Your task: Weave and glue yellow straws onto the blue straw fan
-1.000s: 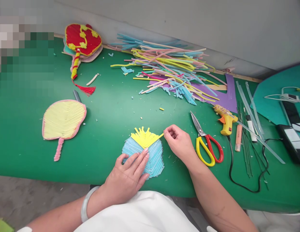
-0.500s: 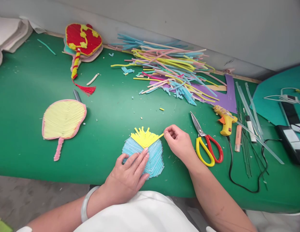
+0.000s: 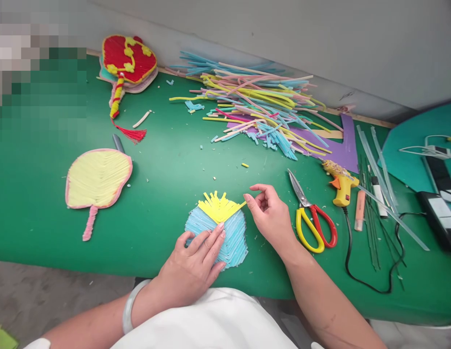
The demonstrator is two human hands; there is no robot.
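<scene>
On the green table [image 3: 167, 160], head view: 1 blue panel [image 3: 235, 242] is lying front and centre, 1 fanned bunch of yellow strips [image 3: 219, 211] sitting on its upper part. Left hand [image 3: 191, 269] is resting on the panel, fingers extended, not gripping. Right hand [image 3: 271, 213] is hovering by the rightmost strip's end, thumb and index finger parted; can't tell if touching. 1 pair of scissors [image 3: 304, 202], 1 glue gun [image 3: 342, 186], 2 markers [image 3: 360, 208] are lying right; 1 yellow-faced fan [image 3: 99, 177] is lying left.
</scene>
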